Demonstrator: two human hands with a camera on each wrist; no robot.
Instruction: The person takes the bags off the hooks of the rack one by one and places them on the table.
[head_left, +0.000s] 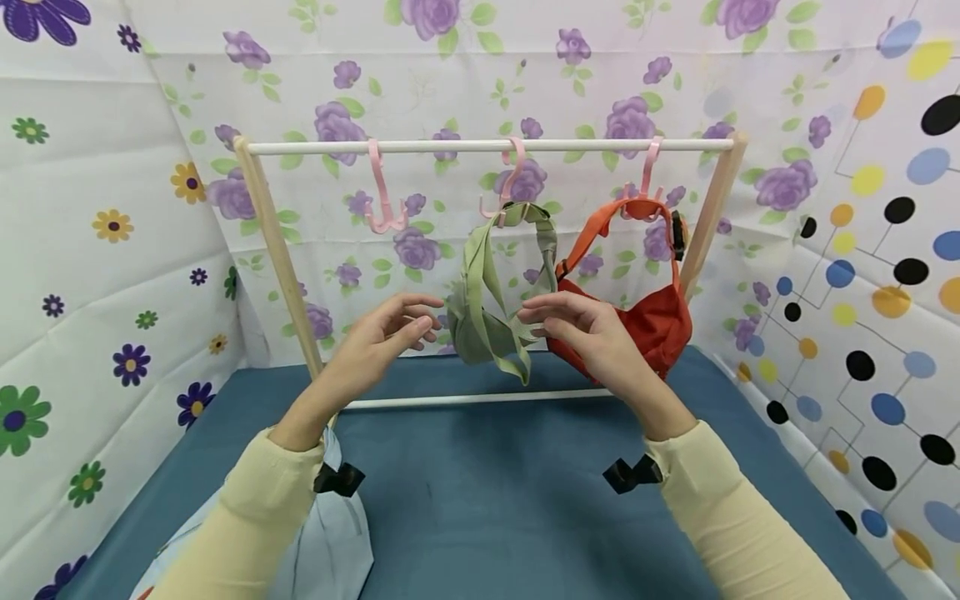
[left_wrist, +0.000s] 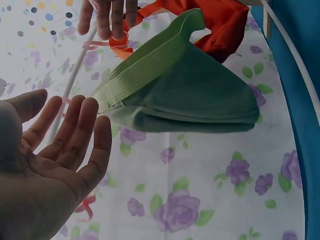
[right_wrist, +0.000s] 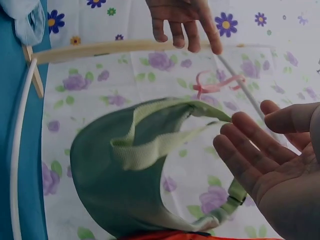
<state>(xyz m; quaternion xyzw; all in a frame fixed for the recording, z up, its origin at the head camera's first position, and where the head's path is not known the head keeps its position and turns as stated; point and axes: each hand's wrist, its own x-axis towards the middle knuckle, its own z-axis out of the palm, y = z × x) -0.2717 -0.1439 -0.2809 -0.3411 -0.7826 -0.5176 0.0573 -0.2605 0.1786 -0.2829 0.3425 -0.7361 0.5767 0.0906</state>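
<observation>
A green waist bag [head_left: 467, 332] hangs by its strap from the middle pink hook [head_left: 517, 158]. My left hand [head_left: 378, 337] is held just left of the bag, palm inward, its fingers relaxed and holding nothing. On the other side, my right hand [head_left: 588, 333] has loosely bent fingers close by the bag's right edge and overlaps it in the head view. Both wrist views show gaps between the fingers and the bag's green body [left_wrist: 195, 85]. Beyond my right hand, a red waist bag [head_left: 660, 325] hangs from the right pink hook [head_left: 649, 167].
A white rod [head_left: 450, 147] on wooden posts [head_left: 279, 250] carries the hooks, including a third pink hook [head_left: 382, 196] at left. Below runs a white lower bar [head_left: 465, 401]. A light blue fabric item [head_left: 330, 533] lies at the front left of the blue table [head_left: 480, 500].
</observation>
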